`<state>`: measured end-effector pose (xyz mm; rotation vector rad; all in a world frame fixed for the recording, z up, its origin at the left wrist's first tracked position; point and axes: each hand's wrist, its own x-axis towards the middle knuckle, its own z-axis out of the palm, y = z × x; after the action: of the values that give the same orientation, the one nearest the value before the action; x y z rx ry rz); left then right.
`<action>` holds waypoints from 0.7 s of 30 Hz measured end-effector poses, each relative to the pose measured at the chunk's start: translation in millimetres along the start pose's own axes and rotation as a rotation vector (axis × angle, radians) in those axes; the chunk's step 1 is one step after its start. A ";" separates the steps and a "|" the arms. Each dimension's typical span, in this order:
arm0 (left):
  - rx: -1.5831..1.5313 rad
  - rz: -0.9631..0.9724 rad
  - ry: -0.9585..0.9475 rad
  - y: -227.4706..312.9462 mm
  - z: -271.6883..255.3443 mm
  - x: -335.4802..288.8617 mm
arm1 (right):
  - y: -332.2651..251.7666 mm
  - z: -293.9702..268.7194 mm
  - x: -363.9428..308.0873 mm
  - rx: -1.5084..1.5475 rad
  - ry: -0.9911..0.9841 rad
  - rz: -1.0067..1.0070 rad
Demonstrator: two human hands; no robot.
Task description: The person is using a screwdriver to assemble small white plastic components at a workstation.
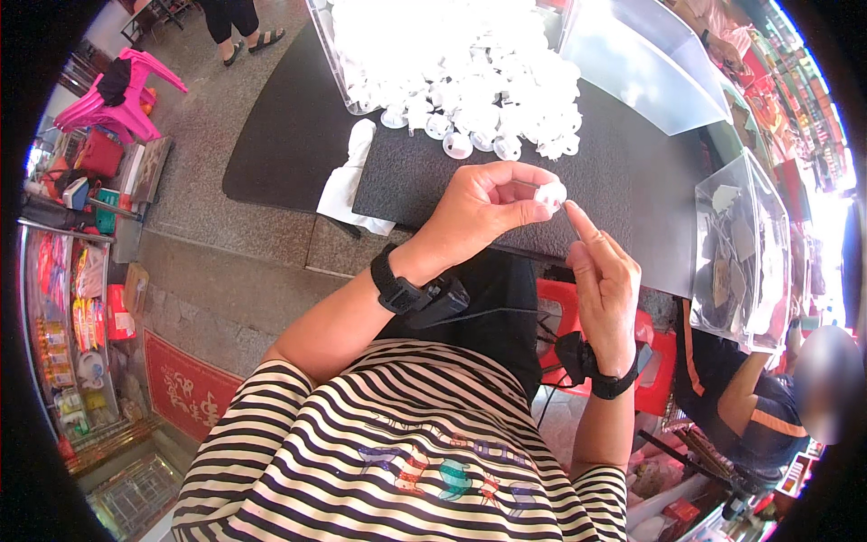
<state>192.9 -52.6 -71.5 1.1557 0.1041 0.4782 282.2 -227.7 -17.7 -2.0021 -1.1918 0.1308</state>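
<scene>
My left hand (479, 206) pinches a small white plastic part (550, 194) between thumb and fingertips, raised over the near edge of the dark table. My right hand (603, 266) is just right of it. Its index finger is stretched out, with the tip at or touching the part; the thumb is apart below it, and I see nothing held there. Beyond the hands lies a heap of similar white round plastic parts (483, 99), spread on the black tabletop (397, 167). The top of the heap is washed out by glare.
A white cloth or tissue (350, 185) lies left on the table. A translucent bin (655, 63) is at the far right, and a clear box (736, 253) with pieces inside nearer. A person in dark clothes (763, 397) is at right. A red stool (655, 361) is below the table.
</scene>
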 end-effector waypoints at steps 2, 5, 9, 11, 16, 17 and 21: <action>0.018 0.002 -0.003 0.7 -0.1 -0.3 | -0.2 0.4 0.2 -0.002 0.000 -0.003; 0.008 0.009 -0.012 0.8 -0.3 -0.2 | -1.5 0.8 0.7 -0.033 0.015 -0.015; 0.039 0.010 -0.011 1.5 -0.9 0.2 | -8.0 0.5 1.6 -0.139 0.032 -0.020; 0.059 0.002 -0.010 1.4 -1.1 -0.1 | -9.2 0.7 1.7 -0.174 0.036 -0.020; 0.036 -0.005 -0.025 0.4 -0.1 0.4 | -9.0 1.3 2.5 -0.197 0.038 -0.037; 0.036 -0.005 -0.025 -0.6 0.2 0.8 | -9.7 0.4 2.5 -0.197 0.038 -0.037; 0.161 0.014 -0.041 -7.7 0.0 -0.2 | -22.9 -9.0 1.4 -0.447 -0.045 -0.109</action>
<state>195.0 -55.1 -78.4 1.3238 0.1008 0.4645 271.0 -226.0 4.2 -2.3161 -1.4527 -0.1610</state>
